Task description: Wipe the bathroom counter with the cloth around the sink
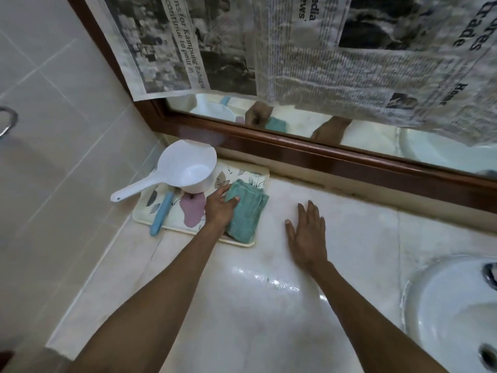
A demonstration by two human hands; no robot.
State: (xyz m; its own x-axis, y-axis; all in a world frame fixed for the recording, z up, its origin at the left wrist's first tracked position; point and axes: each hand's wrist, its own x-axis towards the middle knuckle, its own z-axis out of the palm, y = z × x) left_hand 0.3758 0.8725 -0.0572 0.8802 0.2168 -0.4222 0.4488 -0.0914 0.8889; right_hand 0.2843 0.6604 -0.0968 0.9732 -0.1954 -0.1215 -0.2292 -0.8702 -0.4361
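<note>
counter point(242, 305): glossy stone | cloth point(246, 211): soft terry | scoop point(185, 168): smooth white plastic | mirror frame point(322, 154): polished wood

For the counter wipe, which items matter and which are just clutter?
Job: cloth, counter, sink, left hand on the cloth, right hand flat on the counter.
Lying about: tray, scoop, blue tool, newspaper.

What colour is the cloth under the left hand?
The cloth is teal green; the head view shows it on the tray.
</note>
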